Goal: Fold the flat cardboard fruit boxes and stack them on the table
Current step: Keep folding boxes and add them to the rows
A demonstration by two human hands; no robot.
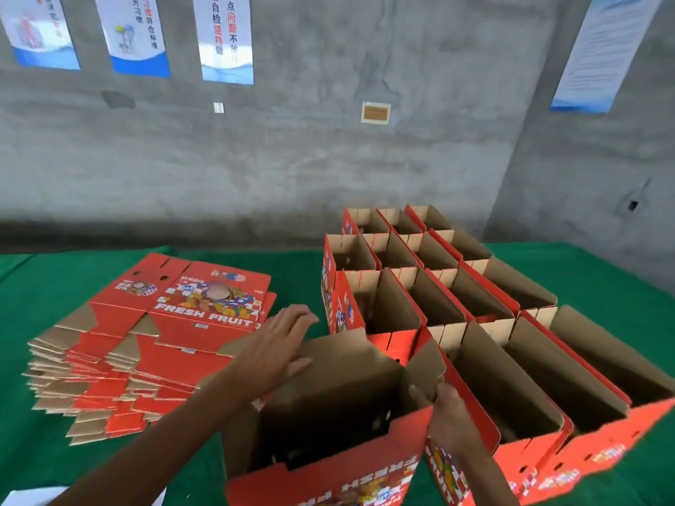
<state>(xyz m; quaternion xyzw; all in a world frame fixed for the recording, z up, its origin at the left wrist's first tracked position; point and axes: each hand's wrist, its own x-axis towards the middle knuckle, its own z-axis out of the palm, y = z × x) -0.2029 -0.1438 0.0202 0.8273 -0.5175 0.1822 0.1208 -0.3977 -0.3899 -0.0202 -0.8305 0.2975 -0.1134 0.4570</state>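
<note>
An opened red "FRESH FRUIT" cardboard box stands upright at the front centre, its brown inside facing me. My left hand lies with straight fingers on the box's far left flap. My right hand grips the box's right wall at the top edge, thumb inside. To the left lies a pile of flat red boxes. To the right, several folded open boxes stand packed in rows.
A green cloth covers the table. A grey concrete wall with hanging posters rises behind it. Something white shows at the bottom left corner.
</note>
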